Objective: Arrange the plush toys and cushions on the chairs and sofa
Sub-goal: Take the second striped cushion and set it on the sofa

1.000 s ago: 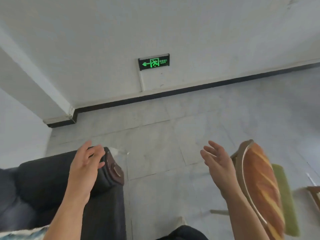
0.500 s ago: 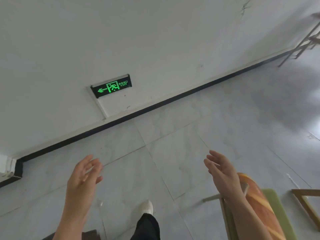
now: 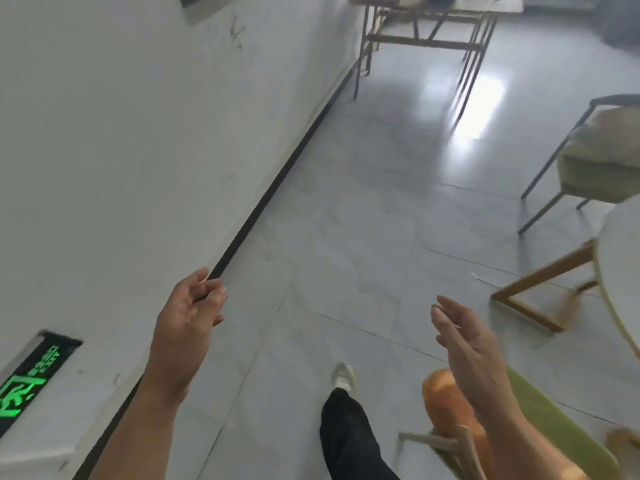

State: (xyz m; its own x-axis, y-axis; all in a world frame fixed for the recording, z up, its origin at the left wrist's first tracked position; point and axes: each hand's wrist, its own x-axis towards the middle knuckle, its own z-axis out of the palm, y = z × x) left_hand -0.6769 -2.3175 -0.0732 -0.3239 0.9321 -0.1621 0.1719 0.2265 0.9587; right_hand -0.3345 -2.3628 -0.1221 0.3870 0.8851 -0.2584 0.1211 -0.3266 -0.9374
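Both hands are raised in front of the person with nothing in them. The left hand [image 3: 188, 315] is held out on a bare forearm, back toward us, fingers loosely curled and slightly spread, touching nothing. The right hand [image 3: 464, 344] is turned edge-on, palm facing inward, fingers nearly straight and close together, likewise released and in the air.

Just under the right forearm lies a long orange-brown plush toy [image 3: 446, 407], shaped like a loaf of bread with a smooth, rounded end. It rests on a chair [image 3: 554, 424] with a yellow-green padded seat and pale wooden rails at its back; the forearm covers part of both.

Between the arms, a leg in dark trousers [image 3: 349, 441] steps forward, ending in a white shoe [image 3: 343, 374] on the pale grey floor [image 3: 346, 237], whose large glossy tiles catch a bright patch of light farther off.

At right stands a round white table [image 3: 620, 271] on wooden legs. Beyond it is a second chair [image 3: 595, 161] with thin metal legs and a soft beige cushion, blurred. A white wall [image 3: 138, 133] with a black skirting strip runs along the left, carrying a green lit exit sign [image 3: 31, 379]. At the far end stands a metal-framed table [image 3: 433, 32].
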